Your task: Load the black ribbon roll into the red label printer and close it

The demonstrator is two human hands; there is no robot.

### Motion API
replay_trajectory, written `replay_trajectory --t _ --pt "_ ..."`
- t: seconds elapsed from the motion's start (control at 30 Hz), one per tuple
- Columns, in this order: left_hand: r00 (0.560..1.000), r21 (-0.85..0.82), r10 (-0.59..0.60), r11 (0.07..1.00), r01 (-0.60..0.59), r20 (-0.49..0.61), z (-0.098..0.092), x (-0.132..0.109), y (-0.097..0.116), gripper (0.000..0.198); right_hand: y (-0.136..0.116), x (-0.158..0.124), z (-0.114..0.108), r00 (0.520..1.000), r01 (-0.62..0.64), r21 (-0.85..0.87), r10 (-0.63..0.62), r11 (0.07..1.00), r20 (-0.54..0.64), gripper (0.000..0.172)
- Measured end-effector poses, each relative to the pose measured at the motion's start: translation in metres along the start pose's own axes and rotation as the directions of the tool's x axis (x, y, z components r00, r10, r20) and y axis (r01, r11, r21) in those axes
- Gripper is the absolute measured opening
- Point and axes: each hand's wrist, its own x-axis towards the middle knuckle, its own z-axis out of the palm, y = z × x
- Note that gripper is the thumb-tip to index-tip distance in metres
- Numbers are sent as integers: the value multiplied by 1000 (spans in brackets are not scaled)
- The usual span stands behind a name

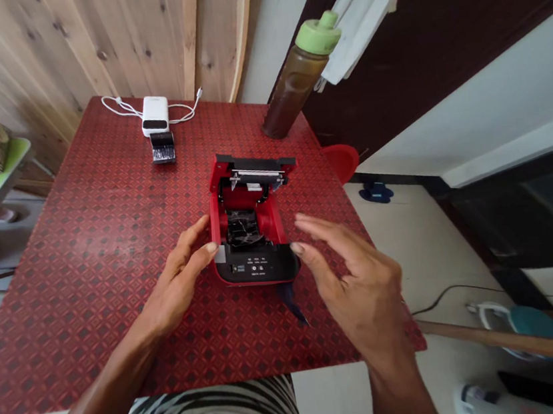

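Note:
A small red and black label printer [258,263] stands on the table in front of me, its lid [256,166] raised at the far side. Inside its compartment lies a crinkled black roll [243,227]. My left hand [184,272] is at the printer's left side, fingers stretched along it and thumb touching the near left corner by a grey patch. Fingers apart, my right hand [351,265] hovers at the right side with its thumb close to the near right corner; whether it touches is unclear. A dark strip [292,302] lies under the printer's near edge.
On the red patterned table [86,257], a white power bank [155,114] with a white cable lies at the back. Beside it sits a small black roll [163,148]. A brown bottle [289,88] with a green cap stands at the back right. A red stool [342,162] is beyond the right edge.

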Motion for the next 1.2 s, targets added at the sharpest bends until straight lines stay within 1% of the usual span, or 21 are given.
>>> replay_trajectory --t 0.03,0.07,0.1,0.13,0.17,0.23,0.27,0.3,0.47,0.6,0.67,0.73,0.8,0.87,1.03,1.2 --pt "1000 -6 -19 1000 19 10 -1 0 0 65 0 12 3 997 68 -1 -67 998 46 18" --pt "999 -10 -32 999 32 15 -1 1 1 66 0 24 7 985 127 2 -126 992 115 19" --pt "999 -10 -38 999 38 18 -1 2 2 66 1 36 13 965 174 0 -171 985 198 22" --pt "999 -3 -34 999 34 16 -1 2 4 66 1 48 20 938 204 -20 -190 979 288 25" --pt "1000 1 -28 1000 28 15 0 3 5 64 2 58 27 906 223 -49 -188 974 378 27" --pt "1000 -6 -17 1000 17 15 1 4 8 62 2 75 40 841 242 -118 -148 963 521 31" --pt "1000 -12 -14 1000 14 16 1 4 9 61 2 80 45 811 252 -146 -126 957 571 31" --pt "1000 -17 -13 1000 14 16 1 5 9 60 1 85 50 792 262 -169 -111 950 601 30" --pt "1000 12 0 1000 0 8 2 6 10 59 -9 93 62 757 305 -279 -53 911 651 27" --pt "1000 16 4 1000 -4 15 2 6 12 60 -18 99 64 688 321 -278 -21 906 725 19" --pt "1000 13 8 1000 -8 20 3 7 13 60 -20 102 64 662 302 -271 4 914 750 21" --pt "1000 14 15 1000 -15 12 4 7 13 60 -20 105 63 648 294 -258 6 921 762 25" --pt "1000 15 19 1000 -19 4 4 8 13 59 -19 107 61 643 297 -244 -4 923 766 28" --pt "1000 17 22 1000 -22 8 4 8 12 59 -19 107 58 647 285 -245 2 927 762 26" --pt "1000 32 18 999 -18 13 3 8 11 56 -26 103 50 700 258 -292 31 921 714 23" --pt "999 29 30 999 -30 13 4 9 10 56 -29 104 49 693 251 -307 51 918 719 23"
